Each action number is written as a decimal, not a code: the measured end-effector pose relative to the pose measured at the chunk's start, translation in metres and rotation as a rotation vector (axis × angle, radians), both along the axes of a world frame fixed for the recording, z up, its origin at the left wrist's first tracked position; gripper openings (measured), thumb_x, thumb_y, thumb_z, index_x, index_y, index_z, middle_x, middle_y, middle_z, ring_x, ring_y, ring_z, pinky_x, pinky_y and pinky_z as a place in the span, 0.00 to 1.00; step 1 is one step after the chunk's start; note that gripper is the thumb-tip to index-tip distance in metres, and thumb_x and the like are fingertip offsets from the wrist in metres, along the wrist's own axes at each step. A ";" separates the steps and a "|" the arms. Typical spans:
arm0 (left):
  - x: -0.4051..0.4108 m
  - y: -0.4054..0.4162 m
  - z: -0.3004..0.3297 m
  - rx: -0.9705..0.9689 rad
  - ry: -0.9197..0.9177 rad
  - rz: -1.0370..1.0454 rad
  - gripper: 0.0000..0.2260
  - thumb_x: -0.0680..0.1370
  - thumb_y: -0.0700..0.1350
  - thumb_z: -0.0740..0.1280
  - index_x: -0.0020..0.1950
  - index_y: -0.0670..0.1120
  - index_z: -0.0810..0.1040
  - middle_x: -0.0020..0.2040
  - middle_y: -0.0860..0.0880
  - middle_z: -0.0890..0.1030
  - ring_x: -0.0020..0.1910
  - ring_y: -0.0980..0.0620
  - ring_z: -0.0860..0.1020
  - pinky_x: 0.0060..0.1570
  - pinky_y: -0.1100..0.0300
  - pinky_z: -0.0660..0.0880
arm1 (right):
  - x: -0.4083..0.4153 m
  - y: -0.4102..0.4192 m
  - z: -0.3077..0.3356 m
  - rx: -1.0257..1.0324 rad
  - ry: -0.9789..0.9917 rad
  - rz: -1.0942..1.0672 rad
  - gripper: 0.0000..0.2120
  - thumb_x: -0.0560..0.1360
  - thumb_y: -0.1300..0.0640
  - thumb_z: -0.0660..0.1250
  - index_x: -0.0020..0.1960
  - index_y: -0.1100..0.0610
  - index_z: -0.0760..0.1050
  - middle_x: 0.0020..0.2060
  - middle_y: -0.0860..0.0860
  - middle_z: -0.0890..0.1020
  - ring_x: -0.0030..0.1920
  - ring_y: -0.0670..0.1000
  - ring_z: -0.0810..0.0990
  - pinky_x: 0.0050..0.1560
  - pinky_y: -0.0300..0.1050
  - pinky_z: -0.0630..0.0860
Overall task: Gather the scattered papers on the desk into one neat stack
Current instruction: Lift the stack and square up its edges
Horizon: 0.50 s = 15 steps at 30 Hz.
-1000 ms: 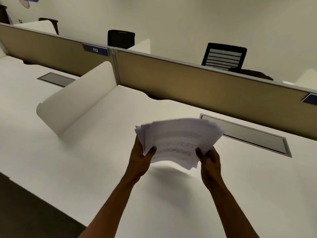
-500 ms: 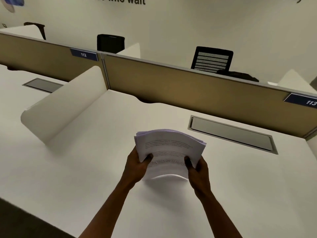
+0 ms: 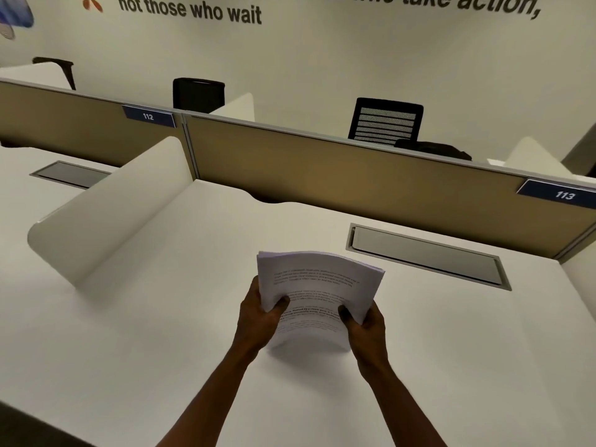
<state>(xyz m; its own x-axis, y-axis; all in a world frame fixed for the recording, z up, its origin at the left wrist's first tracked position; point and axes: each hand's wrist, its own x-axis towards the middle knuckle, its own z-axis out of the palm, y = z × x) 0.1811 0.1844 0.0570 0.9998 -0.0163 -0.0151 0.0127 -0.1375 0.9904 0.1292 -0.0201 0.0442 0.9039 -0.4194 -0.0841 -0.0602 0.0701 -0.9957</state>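
Note:
A stack of printed white papers (image 3: 317, 285) stands on edge on the white desk (image 3: 161, 333), bowed and leaning away from me. My left hand (image 3: 258, 317) grips its left side, thumb on the front sheet. My right hand (image 3: 366, 329) grips its right side the same way. The sheets' edges are nearly flush, with a slight fan at the top right. The bottom edge rests on the desk between my hands.
A curved white side divider (image 3: 106, 214) rises on the left. A tan partition (image 3: 322, 169) with tags 112 and 113 closes the back. A grey cable hatch (image 3: 425, 256) lies behind the papers on the right. Black chairs (image 3: 387, 121) stand beyond.
The fanned-out sheets have been squared into a tighter stack, which has come down from the air onto the desk. The view has tilted up and shifted right.

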 end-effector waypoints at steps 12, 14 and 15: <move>-0.011 -0.007 -0.018 -0.022 0.023 0.001 0.20 0.80 0.40 0.66 0.70 0.54 0.71 0.58 0.55 0.80 0.58 0.53 0.78 0.46 0.68 0.79 | -0.007 0.008 -0.018 -0.004 0.043 -0.020 0.17 0.77 0.64 0.68 0.65 0.54 0.75 0.55 0.52 0.83 0.57 0.55 0.80 0.57 0.55 0.80; -0.011 -0.008 -0.019 -0.007 0.022 0.005 0.19 0.81 0.41 0.65 0.69 0.56 0.71 0.57 0.57 0.80 0.57 0.53 0.79 0.43 0.69 0.79 | -0.007 0.007 -0.019 0.001 0.045 -0.035 0.17 0.78 0.63 0.68 0.65 0.53 0.75 0.55 0.51 0.83 0.57 0.55 0.81 0.57 0.55 0.80; -0.011 -0.008 -0.018 -0.002 0.016 0.011 0.18 0.81 0.41 0.65 0.69 0.56 0.71 0.57 0.57 0.80 0.57 0.53 0.79 0.42 0.69 0.79 | -0.006 0.007 -0.020 -0.002 0.042 -0.039 0.17 0.78 0.62 0.68 0.65 0.52 0.75 0.55 0.51 0.83 0.56 0.55 0.81 0.57 0.55 0.80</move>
